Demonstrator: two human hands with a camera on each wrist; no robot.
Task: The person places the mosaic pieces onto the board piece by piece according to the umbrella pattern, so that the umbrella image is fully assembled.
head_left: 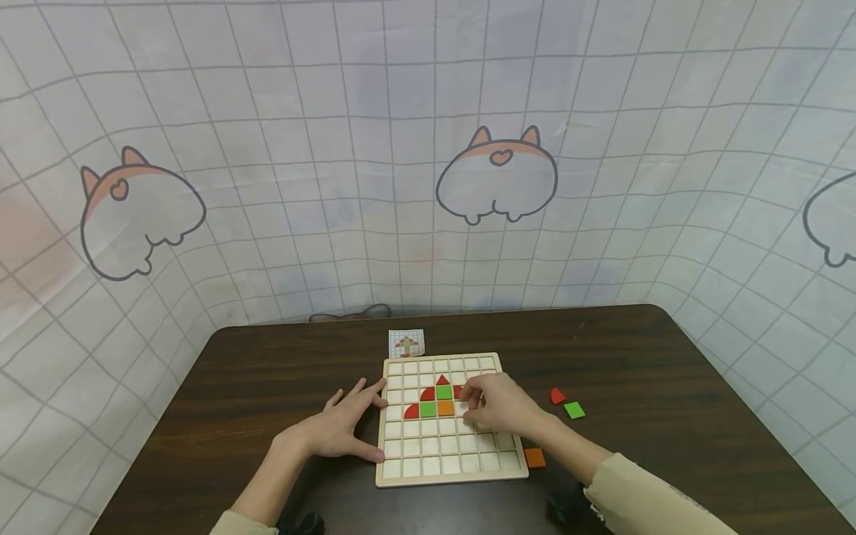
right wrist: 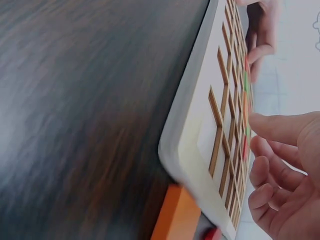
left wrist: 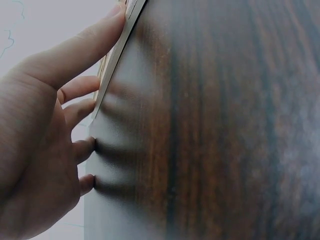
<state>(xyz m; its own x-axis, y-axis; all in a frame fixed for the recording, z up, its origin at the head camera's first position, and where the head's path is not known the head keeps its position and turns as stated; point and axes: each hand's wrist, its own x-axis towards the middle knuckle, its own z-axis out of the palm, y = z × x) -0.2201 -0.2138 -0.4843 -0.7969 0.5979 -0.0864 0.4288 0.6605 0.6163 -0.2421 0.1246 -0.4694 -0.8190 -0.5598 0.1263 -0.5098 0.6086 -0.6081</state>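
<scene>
A wooden grid board (head_left: pixel 411 479) lies on the table, bearing several red, green and orange tiles, among them an orange square (head_left: pixel 445 408) and a red triangle (head_left: pixel 443 380). My left hand (head_left: pixel 337 423) rests at the board's left edge with fingers spread, thumb near the lower corner. Over the board's right half hovers my right hand (head_left: pixel 501 405), its fingers loosely bent near a red tile (head_left: pixel 458 391). In the right wrist view a gap shows between thumb and index finger (right wrist: pixel 275 167), with no tile visible there. The palm's underside is partly hidden in the head view.
Right of the board lie a loose red tile (head_left: pixel 558 396), a green square (head_left: pixel 574 410) and an orange square (head_left: pixel 535 458) close to its edge. A small printed pattern card (head_left: pixel 406 343) sits behind the board. A dark cable (head_left: pixel 351 316) runs along the table's back edge.
</scene>
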